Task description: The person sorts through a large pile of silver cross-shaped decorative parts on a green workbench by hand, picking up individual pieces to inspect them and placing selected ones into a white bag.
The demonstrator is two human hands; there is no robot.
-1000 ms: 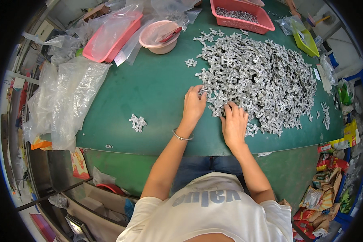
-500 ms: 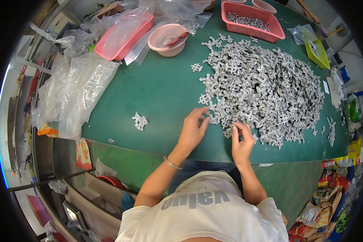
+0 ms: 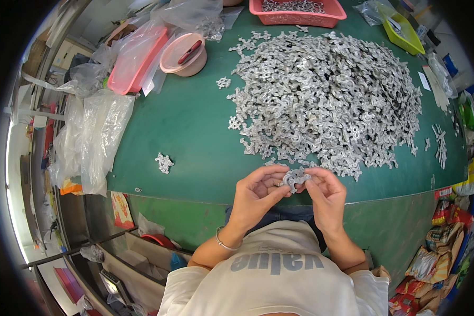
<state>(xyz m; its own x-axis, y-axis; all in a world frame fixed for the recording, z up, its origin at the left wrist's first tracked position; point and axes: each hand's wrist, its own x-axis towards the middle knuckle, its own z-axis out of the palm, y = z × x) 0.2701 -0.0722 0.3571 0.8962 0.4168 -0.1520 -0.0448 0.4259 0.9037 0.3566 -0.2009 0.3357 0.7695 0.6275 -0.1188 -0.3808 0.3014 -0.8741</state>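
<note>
Between my two hands, just above the table's near edge, is a small grey metal part [image 3: 295, 179] with rounded, curving lobes. My left hand [image 3: 259, 192] pinches it from the left side. On the other side the fingertips of my right hand [image 3: 326, 195] grip it. Whether it is one part or two joined ones, I cannot tell. Right beyond my hands spreads a large heap of similar grey metal parts [image 3: 326, 100]. A small cluster of such parts [image 3: 164, 163] lies apart on the left of the green table [image 3: 195, 126].
A pink bowl [image 3: 169, 63] holding a red-handled tool [image 3: 190, 51] stands at the back left, beside a pink tray [image 3: 155, 51] and clear plastic bags [image 3: 102, 131]. At the back are a pink basket [image 3: 300, 20] of metal pieces and a yellow-green tray [image 3: 405, 37]. Thin strips [image 3: 440, 147] lie far right.
Both hands have drawn back from the heap's near edge and come together, now with a grey metal part held between them. The whole view has shifted a little.
</note>
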